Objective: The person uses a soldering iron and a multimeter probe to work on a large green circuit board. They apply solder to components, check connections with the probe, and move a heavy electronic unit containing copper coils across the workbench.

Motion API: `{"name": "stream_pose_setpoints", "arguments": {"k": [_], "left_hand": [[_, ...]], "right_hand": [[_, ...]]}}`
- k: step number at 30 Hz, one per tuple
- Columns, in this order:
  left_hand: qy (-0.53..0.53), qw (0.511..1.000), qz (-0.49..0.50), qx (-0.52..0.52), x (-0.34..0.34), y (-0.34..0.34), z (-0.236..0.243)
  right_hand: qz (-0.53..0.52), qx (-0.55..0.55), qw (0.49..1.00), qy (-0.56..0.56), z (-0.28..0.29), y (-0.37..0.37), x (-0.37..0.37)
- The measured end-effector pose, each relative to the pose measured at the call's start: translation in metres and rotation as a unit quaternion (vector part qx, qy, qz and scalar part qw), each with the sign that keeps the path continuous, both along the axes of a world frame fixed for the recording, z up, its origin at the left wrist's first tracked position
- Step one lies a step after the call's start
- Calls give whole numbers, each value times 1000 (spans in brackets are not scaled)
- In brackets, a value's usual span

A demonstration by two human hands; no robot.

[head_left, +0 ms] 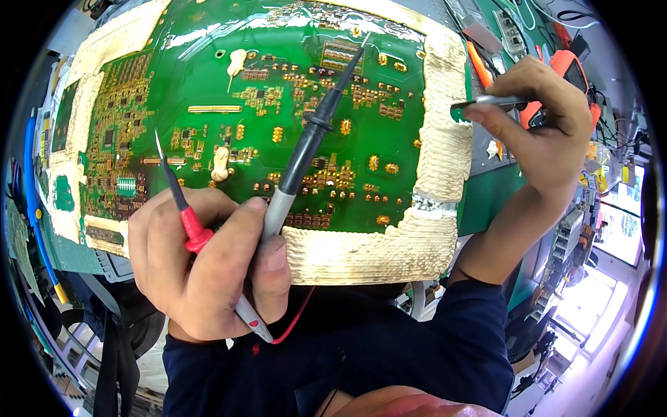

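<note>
My left hand (194,264) is closed around two multimeter probes. The black probe (306,149) slants up to the right across the green circuit board (278,167). The red probe (199,236) points up to the left, its bare tip over the board's left half. Between the thumb and fingers of my right hand (545,121) is a slim metal tool (497,101) with a flat, dark end; its exact kind is unclear. That end meets the thick cream, ridged coating (445,149) on the board's right edge, where a small green patch shows.
Right of the board lie an orange-handled tool (479,66) and a red-cased device (571,69), partly behind my right hand. A blue cable or strap (31,201) runs down the left side. A red lead (302,316) hangs from the red probe below the board's near edge.
</note>
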State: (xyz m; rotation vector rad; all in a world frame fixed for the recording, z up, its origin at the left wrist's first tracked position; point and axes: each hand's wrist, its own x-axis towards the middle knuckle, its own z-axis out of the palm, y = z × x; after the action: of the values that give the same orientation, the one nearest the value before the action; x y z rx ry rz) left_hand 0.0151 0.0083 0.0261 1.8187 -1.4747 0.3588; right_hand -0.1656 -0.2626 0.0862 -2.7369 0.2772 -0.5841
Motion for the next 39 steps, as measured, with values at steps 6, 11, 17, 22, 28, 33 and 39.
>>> {"name": "stream_pose_setpoints", "arguments": {"k": [6, 11, 17, 22, 28, 33, 39], "left_hand": [[2, 1000, -3, -6, 0, -1, -1], [5, 1000, 3, -5, 0, -1, 0], [10, 1000, 7, 1, -2, -1, 1], [12, 1000, 9, -1, -2, -1, 0], [18, 999, -30, -1, -2, -2, -3], [16, 1000, -24, 11, -1, 0, -1], [10, 1000, -19, 10, -2, -1, -1]], "right_hand": [[-14, 26, 999, 28, -2, -7, -6], [-10, 29, 999, 21, -4, -9, -7], [-61, 12, 997, 34, -3, 0, -6], [-69, 4, 997, 35, -3, 7, -2], [-62, -13, 998, 29, 0, 13, 1], [-57, -32, 997, 35, 0, 14, 1], [5, -51, 998, 23, -2, 9, 2]]}}
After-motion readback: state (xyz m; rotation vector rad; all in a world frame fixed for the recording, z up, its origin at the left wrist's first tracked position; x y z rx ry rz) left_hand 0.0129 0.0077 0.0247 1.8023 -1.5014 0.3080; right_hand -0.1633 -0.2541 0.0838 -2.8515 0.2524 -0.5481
